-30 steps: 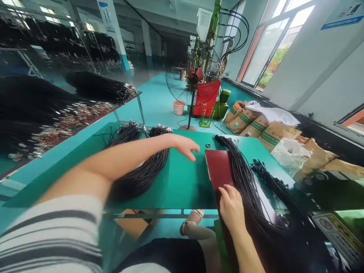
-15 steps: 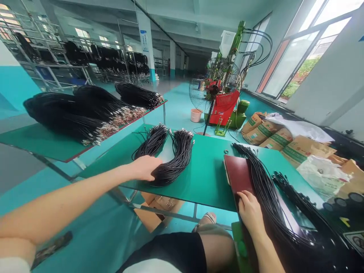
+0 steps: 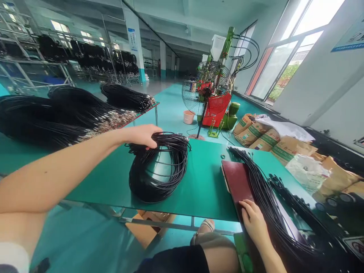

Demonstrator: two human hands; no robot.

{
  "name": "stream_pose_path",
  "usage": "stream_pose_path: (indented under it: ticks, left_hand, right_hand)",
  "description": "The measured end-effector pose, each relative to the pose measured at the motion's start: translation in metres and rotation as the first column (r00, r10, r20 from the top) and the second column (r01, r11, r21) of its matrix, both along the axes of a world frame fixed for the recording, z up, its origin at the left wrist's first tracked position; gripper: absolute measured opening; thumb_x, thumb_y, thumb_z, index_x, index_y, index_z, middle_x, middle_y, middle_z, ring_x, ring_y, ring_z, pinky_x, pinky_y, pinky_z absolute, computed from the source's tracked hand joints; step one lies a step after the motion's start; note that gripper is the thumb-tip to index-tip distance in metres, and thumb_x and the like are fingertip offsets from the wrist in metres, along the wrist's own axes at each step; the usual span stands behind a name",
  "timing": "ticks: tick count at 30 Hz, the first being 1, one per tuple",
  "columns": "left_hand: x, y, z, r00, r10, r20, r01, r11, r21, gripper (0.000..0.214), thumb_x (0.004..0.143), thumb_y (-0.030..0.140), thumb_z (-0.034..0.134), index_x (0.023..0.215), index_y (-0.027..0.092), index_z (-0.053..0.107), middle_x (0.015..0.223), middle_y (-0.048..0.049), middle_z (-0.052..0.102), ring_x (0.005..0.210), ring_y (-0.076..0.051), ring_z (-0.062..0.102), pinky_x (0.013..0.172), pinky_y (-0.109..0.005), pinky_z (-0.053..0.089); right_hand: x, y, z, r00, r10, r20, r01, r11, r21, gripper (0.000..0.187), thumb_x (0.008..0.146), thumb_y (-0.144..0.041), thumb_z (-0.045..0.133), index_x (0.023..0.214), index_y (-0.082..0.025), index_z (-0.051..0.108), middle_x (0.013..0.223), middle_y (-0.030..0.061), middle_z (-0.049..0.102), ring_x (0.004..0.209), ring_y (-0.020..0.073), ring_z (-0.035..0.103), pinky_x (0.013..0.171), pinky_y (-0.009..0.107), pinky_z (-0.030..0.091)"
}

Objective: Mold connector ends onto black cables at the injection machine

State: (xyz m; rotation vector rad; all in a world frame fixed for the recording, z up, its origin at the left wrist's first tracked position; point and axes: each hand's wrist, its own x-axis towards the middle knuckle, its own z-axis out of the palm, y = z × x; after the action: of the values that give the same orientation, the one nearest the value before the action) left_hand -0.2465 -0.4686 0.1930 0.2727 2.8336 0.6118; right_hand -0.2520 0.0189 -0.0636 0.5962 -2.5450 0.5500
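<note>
A looped bundle of thin black cables [image 3: 155, 191] lies on the green tabletop, its strands folded into a ring with the ends at the far side. Over the upper left of this ring, my left hand [image 3: 145, 135] is closed on cables, thumb toward me; its other fingers are partly hidden. My right hand [image 3: 253, 218] rests on the edge of a dark red board [image 3: 236, 175], fingers slightly bent and thumb apart, holding nothing. Alongside that board, a long bundle of black cables [image 3: 263, 189] runs toward me.
More black cables [image 3: 295, 201] lie at the right. Large cable coils [image 3: 76, 104] with metal ends fill the left table. Beyond the green table [image 3: 203, 189] stand a fan [image 3: 206, 93], a pink bucket [image 3: 188, 117] and paper sacks [image 3: 264, 134]. Below sits an open cardboard box [image 3: 142, 231].
My left hand has moved from the near bend of the bundle to its far side. The U-shaped cables now form a ring. My right hand stays on the board; the view has turned slightly right.
</note>
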Motion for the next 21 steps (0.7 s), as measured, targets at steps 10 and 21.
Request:
stream_pose_path:
  ticks: [10,21]
  left_hand:
    - [-0.009,0.005,-0.007,0.994,-0.091,-0.055,0.081,0.983,-0.165,0.021,0.056,0.024,0.050,0.076,0.019,0.050,0.079,-0.0027,0.061,0.073,-0.019,0.058,0.059,-0.025,0.040]
    - [0.001,-0.003,-0.015,0.996,-0.084,-0.027,0.081,0.989,-0.123,0.017,0.056,0.024,0.051,0.073,0.019,0.050,0.068,0.0003,0.056,0.062,-0.016,0.054,0.051,-0.024,0.036]
  right_hand:
    - [0.090,-0.194,0.071,0.182,0.768,0.614,0.106,0.605,-0.789,0.036,0.070,-0.042,0.062,0.097,-0.018,0.060,0.079,0.0064,0.065,0.077,0.0206,0.062,0.075,0.037,0.045]
    - [0.055,-0.328,0.077,-0.001,1.000,-0.015,0.759,-0.009,-0.651,0.039,0.075,-0.057,0.052,0.104,-0.032,0.050,0.058,-0.0056,0.052,0.047,0.0086,0.045,0.051,0.022,0.039]
